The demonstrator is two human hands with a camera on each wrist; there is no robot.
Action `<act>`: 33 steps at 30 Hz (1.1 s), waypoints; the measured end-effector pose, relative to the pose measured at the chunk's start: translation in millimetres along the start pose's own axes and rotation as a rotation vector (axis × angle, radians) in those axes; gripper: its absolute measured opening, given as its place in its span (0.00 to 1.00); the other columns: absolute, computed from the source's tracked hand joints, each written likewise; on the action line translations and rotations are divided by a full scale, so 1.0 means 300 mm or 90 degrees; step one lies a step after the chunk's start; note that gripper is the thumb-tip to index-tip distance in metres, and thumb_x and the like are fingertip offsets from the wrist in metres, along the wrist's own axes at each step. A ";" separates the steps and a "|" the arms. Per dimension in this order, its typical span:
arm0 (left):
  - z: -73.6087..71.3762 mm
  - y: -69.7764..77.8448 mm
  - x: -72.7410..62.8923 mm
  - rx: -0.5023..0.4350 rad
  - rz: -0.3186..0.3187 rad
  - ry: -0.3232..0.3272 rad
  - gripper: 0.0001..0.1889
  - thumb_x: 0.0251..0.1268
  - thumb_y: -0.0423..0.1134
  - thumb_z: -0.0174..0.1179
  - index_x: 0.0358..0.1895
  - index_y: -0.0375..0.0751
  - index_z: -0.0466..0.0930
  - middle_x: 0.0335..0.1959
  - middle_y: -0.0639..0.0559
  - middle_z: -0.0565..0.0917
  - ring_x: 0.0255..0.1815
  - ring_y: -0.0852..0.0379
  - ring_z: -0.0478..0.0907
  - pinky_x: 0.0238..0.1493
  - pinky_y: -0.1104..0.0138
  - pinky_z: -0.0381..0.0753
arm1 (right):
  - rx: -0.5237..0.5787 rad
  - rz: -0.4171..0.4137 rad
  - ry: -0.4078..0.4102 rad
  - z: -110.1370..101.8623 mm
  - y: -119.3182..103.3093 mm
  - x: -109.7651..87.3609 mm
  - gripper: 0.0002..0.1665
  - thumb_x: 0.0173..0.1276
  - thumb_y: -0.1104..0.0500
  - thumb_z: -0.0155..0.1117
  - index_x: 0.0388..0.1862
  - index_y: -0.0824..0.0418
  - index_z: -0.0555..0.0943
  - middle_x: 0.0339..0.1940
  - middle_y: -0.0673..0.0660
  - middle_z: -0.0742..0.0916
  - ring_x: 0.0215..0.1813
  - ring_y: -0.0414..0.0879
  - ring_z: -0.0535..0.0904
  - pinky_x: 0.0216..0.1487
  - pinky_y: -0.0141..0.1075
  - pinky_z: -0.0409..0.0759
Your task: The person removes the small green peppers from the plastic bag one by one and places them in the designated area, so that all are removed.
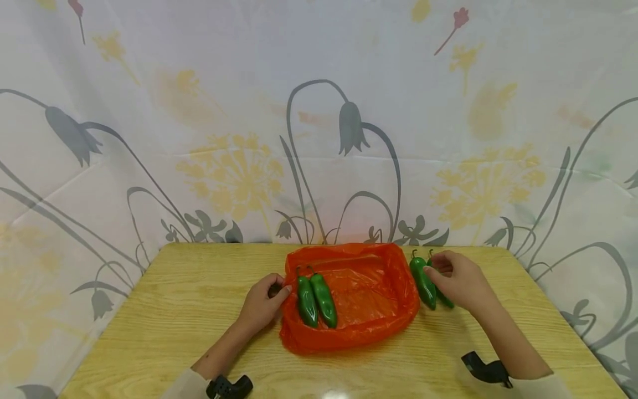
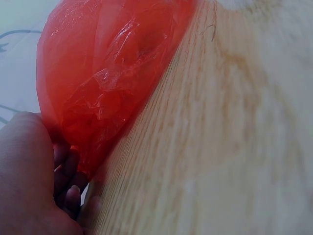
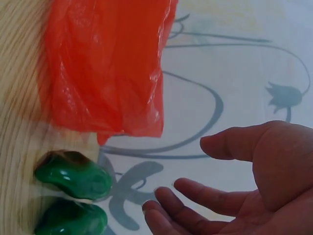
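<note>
An orange-red plastic bag (image 1: 349, 335), its mouth spread wide like a basin, sits on the wooden table. Two glossy green peppers (image 1: 324, 299) with stems lie side by side inside, at its left end. My left hand (image 1: 264, 302) holds the bag's left side, thumb at the rim and fingers outside; the bag partly hides those fingertips in the left wrist view. Just right of the bag lie two more green peppers (image 3: 73, 174). Over the outer one hovers my right hand (image 1: 458, 280), thumb and fingers spread apart with nothing between them, partly covering that pepper in the head view.
The pale wood table (image 1: 199, 293) ends at the back against a hanging cloth (image 1: 319, 183) printed with grey and yellow flowers. Each wrist wears a black camera strap (image 1: 485, 370).
</note>
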State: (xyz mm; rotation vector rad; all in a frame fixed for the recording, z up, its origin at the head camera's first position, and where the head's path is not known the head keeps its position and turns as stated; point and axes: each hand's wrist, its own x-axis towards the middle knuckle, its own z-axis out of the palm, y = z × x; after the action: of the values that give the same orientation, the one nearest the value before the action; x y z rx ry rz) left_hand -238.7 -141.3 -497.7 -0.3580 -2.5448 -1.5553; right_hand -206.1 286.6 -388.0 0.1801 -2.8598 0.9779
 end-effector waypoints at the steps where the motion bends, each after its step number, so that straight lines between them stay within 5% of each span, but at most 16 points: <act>1: 0.000 0.000 0.000 0.000 -0.002 0.000 0.04 0.73 0.38 0.67 0.39 0.46 0.83 0.32 0.55 0.80 0.35 0.59 0.75 0.41 0.69 0.75 | 0.003 -0.004 0.002 0.004 -0.006 -0.002 0.28 0.80 0.52 0.64 0.65 0.75 0.77 0.58 0.73 0.85 0.57 0.67 0.84 0.58 0.60 0.82; 33: 0.004 0.014 -0.008 -0.019 -0.013 0.013 0.04 0.74 0.39 0.67 0.39 0.45 0.83 0.33 0.55 0.83 0.36 0.60 0.77 0.43 0.69 0.76 | 0.047 -0.098 -0.025 0.177 -0.192 -0.033 0.19 0.73 0.59 0.73 0.57 0.66 0.83 0.52 0.61 0.87 0.53 0.57 0.84 0.58 0.54 0.84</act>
State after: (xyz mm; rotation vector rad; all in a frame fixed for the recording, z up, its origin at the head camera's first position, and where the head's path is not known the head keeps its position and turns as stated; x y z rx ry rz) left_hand -235.2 -138.7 -495.4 -0.3192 -2.5195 -1.5966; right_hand -191.5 209.5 -396.4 0.4234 -2.7966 1.0598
